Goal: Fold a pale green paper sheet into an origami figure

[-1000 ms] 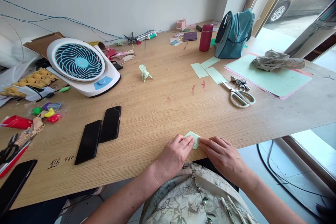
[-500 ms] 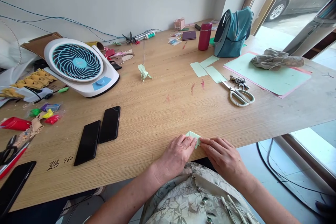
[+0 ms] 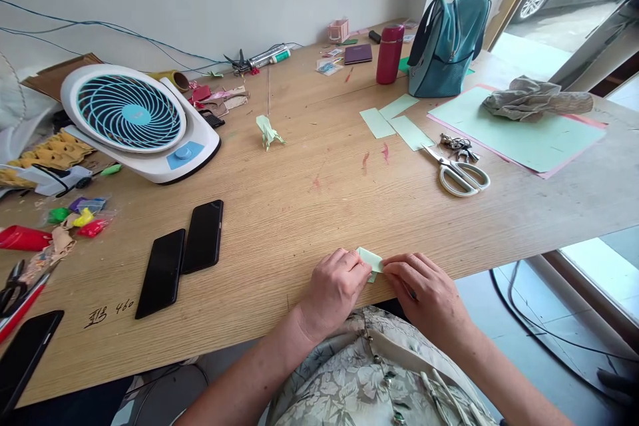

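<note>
A small folded piece of pale green paper [image 3: 371, 259] lies near the front edge of the wooden table [image 3: 309, 213]. My left hand [image 3: 333, 289] presses on its left side with the fingertips. My right hand [image 3: 429, 293] pinches its right side, fingers curled over the edge. Most of the paper is hidden under my fingers. A finished pale green origami figure [image 3: 267, 131] stands further back on the table.
Two black phones [image 3: 182, 256] lie to the left, a third [image 3: 24, 353] at the corner. A white and blue fan [image 3: 134, 121], white scissors [image 3: 456, 173], green paper strips [image 3: 397, 123], a large green sheet [image 3: 524, 136], a teal bag [image 3: 446, 46] and a red bottle [image 3: 389, 53] stand behind.
My right fingers have curled in over the paper's right edge, and my left fingers cover more of it. The view has shifted slightly.
</note>
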`<state>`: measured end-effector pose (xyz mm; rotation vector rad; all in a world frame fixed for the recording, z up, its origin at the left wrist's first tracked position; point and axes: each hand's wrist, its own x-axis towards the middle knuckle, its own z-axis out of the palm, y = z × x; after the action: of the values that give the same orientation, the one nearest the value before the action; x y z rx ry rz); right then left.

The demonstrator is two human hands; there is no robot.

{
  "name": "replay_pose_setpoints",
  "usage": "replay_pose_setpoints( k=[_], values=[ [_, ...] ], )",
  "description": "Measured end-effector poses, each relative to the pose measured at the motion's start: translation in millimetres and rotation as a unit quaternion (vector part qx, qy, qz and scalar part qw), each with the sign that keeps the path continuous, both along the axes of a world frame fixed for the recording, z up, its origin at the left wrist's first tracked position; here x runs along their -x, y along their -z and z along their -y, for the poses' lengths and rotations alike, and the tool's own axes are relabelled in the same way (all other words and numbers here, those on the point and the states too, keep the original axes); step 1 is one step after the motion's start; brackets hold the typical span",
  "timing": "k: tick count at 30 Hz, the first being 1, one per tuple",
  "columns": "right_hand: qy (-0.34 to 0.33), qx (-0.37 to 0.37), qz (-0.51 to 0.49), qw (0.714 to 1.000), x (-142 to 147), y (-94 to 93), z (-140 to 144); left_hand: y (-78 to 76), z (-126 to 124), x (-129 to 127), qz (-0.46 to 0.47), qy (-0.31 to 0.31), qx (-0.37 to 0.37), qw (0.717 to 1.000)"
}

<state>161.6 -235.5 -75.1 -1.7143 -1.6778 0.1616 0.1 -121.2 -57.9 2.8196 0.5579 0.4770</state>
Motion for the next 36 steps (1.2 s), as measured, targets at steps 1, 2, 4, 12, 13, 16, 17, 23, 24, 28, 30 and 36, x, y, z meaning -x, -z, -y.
replay_pose_setpoints(
  k=[1,2,4,12,13,16,17,23,24,28,30,36],
  values=[
    [0.004,0.007,-0.004,1.0,0.3,-1.1,-0.6,0.4,0.1,-1.7,0.005,-0.01,0.014,1.0],
    [0.008,0.014,-0.006,1.0,0.5,-2.2,-1.1,0.8,0.0,-3.2,0.01,-0.018,0.03,0.999],
    [0.015,0.03,-0.006,0.999,0.8,-4.3,-2.1,1.7,-0.5,-5.3,0.017,-0.028,0.06,0.998],
    [0.029,0.082,0.014,0.996,1.5,-9.2,-6.3,7.7,-3.0,-5.2,0.036,-0.036,0.112,0.992],
    [0.031,0.085,0.009,0.996,1.6,-9.7,-7.1,8.3,-3.3,-4.9,0.038,-0.035,0.116,0.992],
    [0.046,0.091,-0.011,0.995,1.5,-10.9,-9.9,9.1,-3.7,-4.4,0.041,-0.034,0.127,0.99],
    [0.052,0.095,-0.017,0.994,1.4,-11.1,-10.7,9.1,-3.8,-4.3,0.043,-0.034,0.13,0.99],
    [0.075,0.126,-0.039,0.988,0.8,-11.1,-13.7,8.9,-4.5,-4.8,0.057,-0.038,0.153,0.986],
    [0.079,0.131,-0.041,0.987,0.7,-11.4,-14.3,8.9,-4.6,-5.0,0.059,-0.04,0.157,0.985],
    [0.089,0.15,-0.04,0.984,0.9,-14.3,-17.7,7.7,-5.0,-5.9,0.061,-0.046,0.174,0.982],
    [0.096,0.159,-0.034,0.982,1.1,-15.9,-19.5,7.1,-5.0,-6.5,0.062,-0.047,0.181,0.98],
    [0.119,0.159,0.001,0.98,2.5,-14.5,-22.4,8.9,-3.5,-8.8,0.067,-0.059,0.19,0.978]
  ],
)
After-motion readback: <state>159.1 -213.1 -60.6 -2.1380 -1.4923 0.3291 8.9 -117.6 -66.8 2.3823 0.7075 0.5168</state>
